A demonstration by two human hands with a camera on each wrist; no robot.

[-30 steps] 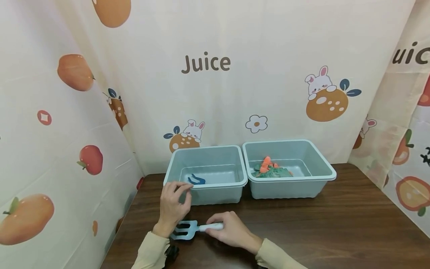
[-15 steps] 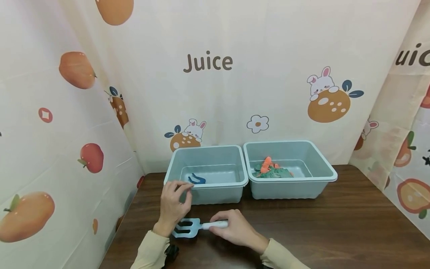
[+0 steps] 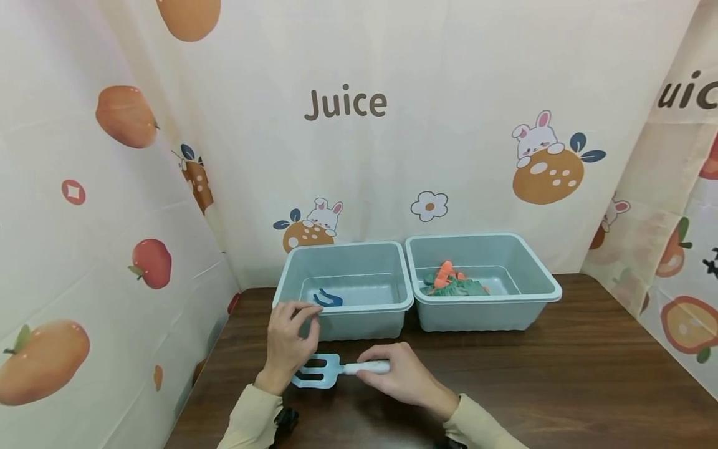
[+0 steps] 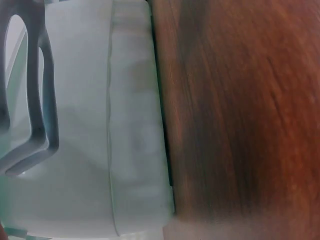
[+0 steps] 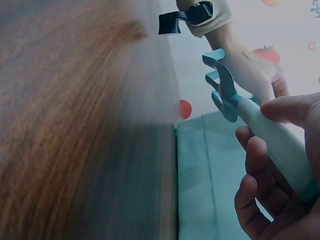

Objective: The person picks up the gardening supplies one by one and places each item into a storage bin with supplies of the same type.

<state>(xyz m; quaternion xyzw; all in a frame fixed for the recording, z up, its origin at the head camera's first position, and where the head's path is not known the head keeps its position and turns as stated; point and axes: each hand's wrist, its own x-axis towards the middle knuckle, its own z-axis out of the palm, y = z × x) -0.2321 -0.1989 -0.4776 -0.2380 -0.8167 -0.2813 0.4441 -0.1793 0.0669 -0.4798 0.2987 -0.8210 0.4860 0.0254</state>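
Note:
My right hand [image 3: 412,380] holds a light-blue hand fork [image 3: 328,370] by its pale handle, thumb on one side and fingers on the other. The fork is above the table in front of the left bin, tines pointing left. In the right wrist view, my thumb lies along the handle [image 5: 275,145]. At the front-left corner of the left bin [image 3: 359,324] is my left hand [image 3: 288,340], fingers loosely bent and nothing seen between them. It partly covers the tine tips in the head view; whether it touches the rim is unclear.
Inside the left bin lies a dark-blue forked piece [image 3: 328,299]. The right bin [image 3: 482,315] contains an orange carrot-like piece [image 3: 444,274] and green leafy pieces [image 3: 460,287]. Both pale-blue bins stand side by side on a brown wooden table [image 3: 505,386], before a printed curtain [image 3: 359,162].
My right hand has shifted right and slightly toward the bins, carrying the hand fork along. My left hand has stayed at the bin corner.

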